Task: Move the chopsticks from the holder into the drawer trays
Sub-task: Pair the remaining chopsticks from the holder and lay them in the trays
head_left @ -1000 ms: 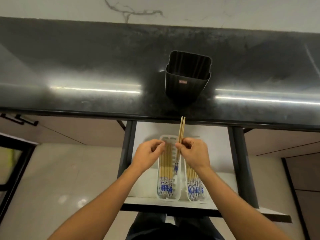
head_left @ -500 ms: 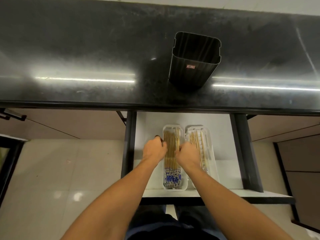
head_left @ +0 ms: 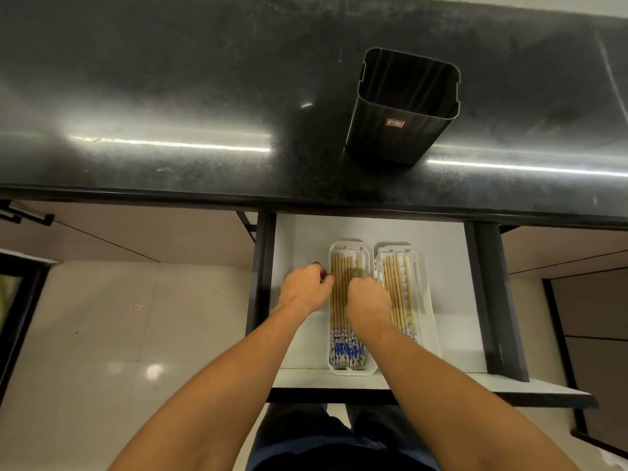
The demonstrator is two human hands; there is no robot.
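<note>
Your right hand [head_left: 368, 300] is resting curled fingers on the chopsticks [head_left: 339, 314] lying lengthwise away from you in the left tray [head_left: 351, 370], left hand [head_left: 306, 290] sitting curled at its rim, both grips hidden from view.

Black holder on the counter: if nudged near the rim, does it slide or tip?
Probably tips: the holder stands upright, taller than its base is wide, and looks empty inside, so likely light. Pushed low, it would likely slide, since the counter looks polished. Ribbed walls should give a decent grip.
</note>
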